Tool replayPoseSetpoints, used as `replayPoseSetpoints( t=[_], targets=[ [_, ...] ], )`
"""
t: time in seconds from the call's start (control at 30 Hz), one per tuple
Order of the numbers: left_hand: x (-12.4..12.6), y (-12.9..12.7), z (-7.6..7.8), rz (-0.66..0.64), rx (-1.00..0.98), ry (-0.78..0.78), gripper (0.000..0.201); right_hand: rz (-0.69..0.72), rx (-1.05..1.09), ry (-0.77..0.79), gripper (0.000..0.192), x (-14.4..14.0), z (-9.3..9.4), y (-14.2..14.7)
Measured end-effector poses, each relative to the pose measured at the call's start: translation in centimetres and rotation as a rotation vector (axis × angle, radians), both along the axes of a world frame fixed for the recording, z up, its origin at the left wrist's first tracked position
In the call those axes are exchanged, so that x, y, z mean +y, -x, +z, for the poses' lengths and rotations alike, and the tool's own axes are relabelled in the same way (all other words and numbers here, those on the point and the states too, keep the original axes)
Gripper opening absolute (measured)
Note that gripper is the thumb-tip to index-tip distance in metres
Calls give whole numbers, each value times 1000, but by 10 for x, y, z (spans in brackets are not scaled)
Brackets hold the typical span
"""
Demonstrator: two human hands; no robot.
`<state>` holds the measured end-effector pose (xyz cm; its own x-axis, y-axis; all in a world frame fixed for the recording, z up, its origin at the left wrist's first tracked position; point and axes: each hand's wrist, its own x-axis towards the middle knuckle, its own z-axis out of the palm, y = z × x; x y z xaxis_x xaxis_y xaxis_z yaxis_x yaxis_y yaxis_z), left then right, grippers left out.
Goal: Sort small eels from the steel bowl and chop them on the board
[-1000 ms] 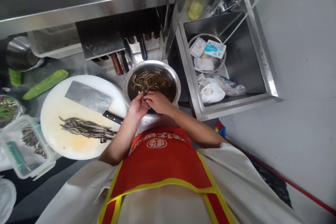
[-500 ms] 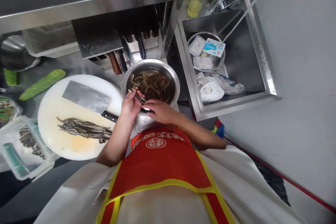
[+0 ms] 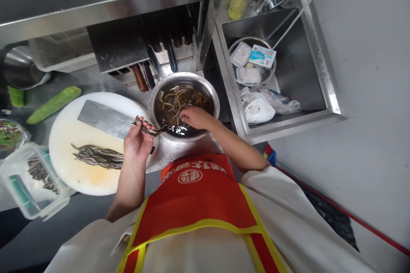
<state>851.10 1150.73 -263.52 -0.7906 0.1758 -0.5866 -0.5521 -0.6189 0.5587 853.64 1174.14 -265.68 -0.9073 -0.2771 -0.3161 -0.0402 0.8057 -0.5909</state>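
Hands at the eel bowl

Left hand (image 3: pixel 137 141) grips a dark thin eel (image 3: pixel 147 129) over the round white chopping board (image 3: pixel 96 179), beside the steel cleaver (image 3: pixel 102 118); right hand (image 3: pixel 194 117), fingers curled, dips into the round steel bowl (image 3: pixel 215 100).

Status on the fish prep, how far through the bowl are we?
Done: a pile of fish lies on the white board beside the cleaver, and more sit in the plastic box. In hand: the left hand holds one fish over the board's edge, while the right hand reaches into the bowl. Left: many strands in the bowl's dark water.
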Motion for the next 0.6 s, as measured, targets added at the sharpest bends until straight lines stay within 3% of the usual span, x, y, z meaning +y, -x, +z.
replayPoseSetpoints(
  t=[0.13, 0.27, 0.37, 0.43, 0.6],
  targets=[
    [-1, -5, 0, 3, -3, -8, 8, 71, -66, -162, 27, -1, -9, 17],
    [2, -7, 2, 0, 10, -11, 6, -59, -84, -331, 25, 1, -4, 32],
    [4, -8, 2, -3, 8, -24, 6, -145, 72, -316, 27, -7, 4, 42],
    [5, -7, 2, -9, 1, -29, 7, -114, 123, -255, 28, -21, 5, 47],
    [8, -5, 2, -6, 9, -29, 6, 16, -36, -175, 29, -59, -18, 61]
  ],
)
